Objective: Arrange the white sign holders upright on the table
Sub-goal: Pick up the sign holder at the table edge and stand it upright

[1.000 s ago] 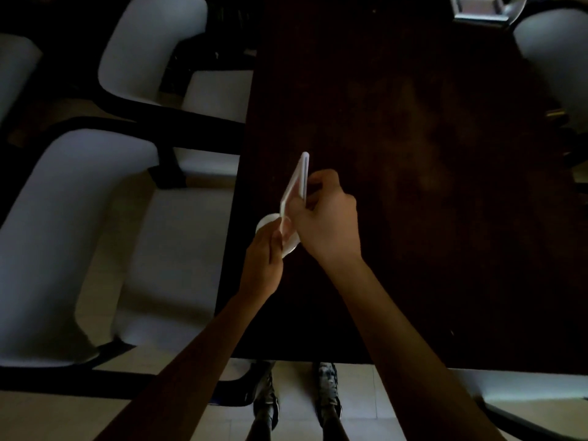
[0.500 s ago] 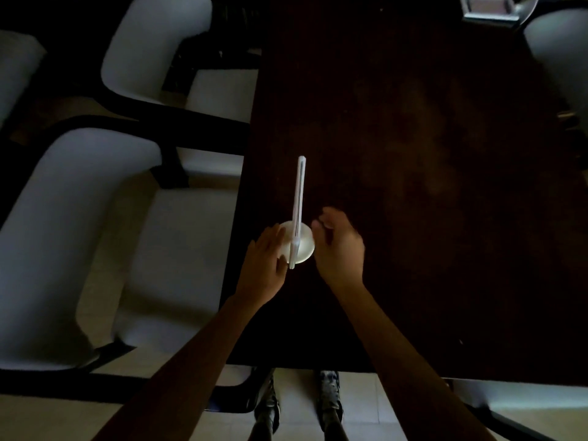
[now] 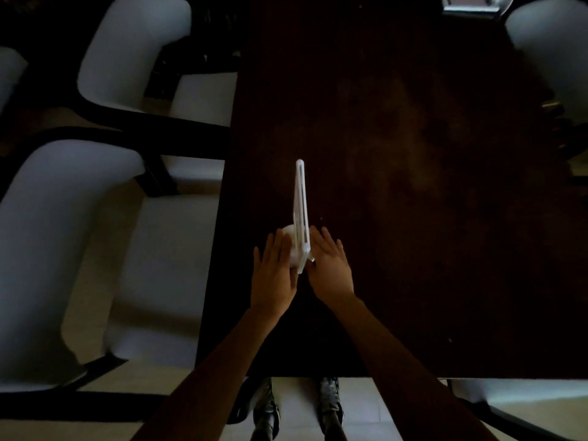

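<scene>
- The white sign holder (image 3: pixel 300 214) stands up on the dark table (image 3: pixel 413 186). It looks like a thin flat panel seen almost edge-on, so it shows as a narrow white strip.
- At its bottom is a round white base (image 3: pixel 292 249). The hands hide part of the base.
- The sign holder sits close to the left long edge of the table, and not far from the near edge where the person stands.
- The left hand (image 3: pixel 274 275) is flat with its fingers stretched out. It lies against the left side of the base.
- The right hand (image 3: pixel 331 268) is flat too, with its fingers spread, on the right side of the base. Neither hand is curled around the sign holder.
- To the right of the sign holder and past it, the table top is dark and bare for a long way.
- At the far end of the table there is a shiny grey thing (image 3: pixel 471 4), cut off by the top of the picture.
- White chairs (image 3: pixel 47 249) with black frames stand right beside the left edge of the table.
- The person's shoes (image 3: pixel 329 409) show on the pale floor under the near edge.
</scene>
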Demonstrator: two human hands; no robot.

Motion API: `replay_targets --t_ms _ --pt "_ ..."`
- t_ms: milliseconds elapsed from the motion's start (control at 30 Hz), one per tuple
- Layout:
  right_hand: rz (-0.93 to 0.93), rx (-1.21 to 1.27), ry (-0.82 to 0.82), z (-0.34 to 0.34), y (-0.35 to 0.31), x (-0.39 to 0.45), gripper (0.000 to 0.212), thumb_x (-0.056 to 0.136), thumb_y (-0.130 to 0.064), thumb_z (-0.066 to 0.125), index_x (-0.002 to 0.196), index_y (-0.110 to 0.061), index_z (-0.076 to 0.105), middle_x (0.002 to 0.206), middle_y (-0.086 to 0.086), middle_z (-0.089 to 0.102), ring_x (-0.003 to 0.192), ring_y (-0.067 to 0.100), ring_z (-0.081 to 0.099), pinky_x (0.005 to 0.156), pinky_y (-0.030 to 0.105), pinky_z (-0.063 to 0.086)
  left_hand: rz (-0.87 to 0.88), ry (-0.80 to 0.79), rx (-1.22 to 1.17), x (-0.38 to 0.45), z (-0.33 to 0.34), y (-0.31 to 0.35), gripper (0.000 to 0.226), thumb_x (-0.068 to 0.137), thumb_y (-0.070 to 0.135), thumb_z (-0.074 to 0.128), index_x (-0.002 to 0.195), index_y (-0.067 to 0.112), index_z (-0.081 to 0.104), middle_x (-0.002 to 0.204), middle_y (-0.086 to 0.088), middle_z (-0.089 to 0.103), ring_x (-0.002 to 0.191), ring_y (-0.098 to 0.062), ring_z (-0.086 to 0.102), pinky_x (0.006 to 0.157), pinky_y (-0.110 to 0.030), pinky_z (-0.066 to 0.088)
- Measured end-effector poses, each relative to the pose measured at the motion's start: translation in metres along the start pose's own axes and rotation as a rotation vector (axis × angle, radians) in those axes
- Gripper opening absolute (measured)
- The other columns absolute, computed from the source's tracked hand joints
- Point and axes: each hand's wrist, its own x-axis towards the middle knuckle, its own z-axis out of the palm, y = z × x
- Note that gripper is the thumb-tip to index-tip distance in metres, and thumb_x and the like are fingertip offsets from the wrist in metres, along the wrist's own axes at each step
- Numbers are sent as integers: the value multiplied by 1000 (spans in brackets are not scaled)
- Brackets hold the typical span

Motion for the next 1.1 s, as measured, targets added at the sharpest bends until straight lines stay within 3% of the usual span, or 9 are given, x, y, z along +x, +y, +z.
replay_targets --t_ms 333,967,1100 --pt "58 -70 32 -20 55 -17 58 94 -14 46 146 -23 22 158 -2 19 148 20 0 121 44 5 -10 -80 85 8 27 55 63 85 29 61 140 21 31 153 -5 26 142 -32 14 109 -64 11" --pt "154 -145 63 -68 156 -57 62 94 -18 47 147 -24 16 158 0 20 148 22 1 119 46 5 80 -102 59 14 72 164 61 79 23 69 132 14 41 145 -11 41 137 -30 30 111 -54 23" --pt "173 -136 61 -76 172 -65 60 95 -20 46 147 -25 16 158 -2 18 148 20 0 119 46 5 98 -108 73 13 82 180 61 77 24 70 131 16 41 144 -9 42 135 -29 32 107 -52 34"
